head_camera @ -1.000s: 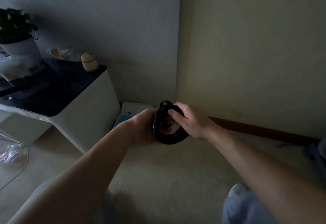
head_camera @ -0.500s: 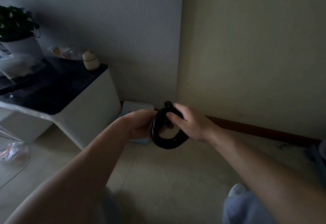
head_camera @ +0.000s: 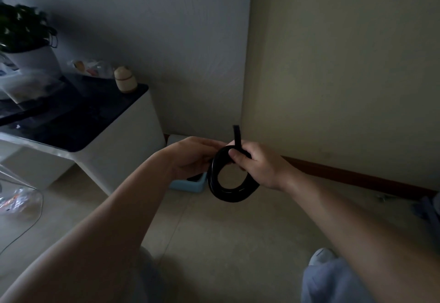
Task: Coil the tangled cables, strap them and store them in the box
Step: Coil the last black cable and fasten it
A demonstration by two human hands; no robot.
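A black cable coil hangs as a round loop in front of me, above the floor. My right hand pinches the coil's top, thumb on its front. A black strap end sticks straight up from that grip. My left hand holds the coil's left side from behind, its fingertips hidden by the cable. A light blue box sits on the floor in the corner, mostly hidden behind my left hand and the coil.
A white cabinet with a dark top stands at the left, bearing a potted plant and a small jar. A clear plastic bag lies at the far left. Walls meet just behind the box. My knees show at the bottom.
The strap end has come up and now stands straight above the coil. The coil has turned to face me more fully, and both hands have shifted slightly right.
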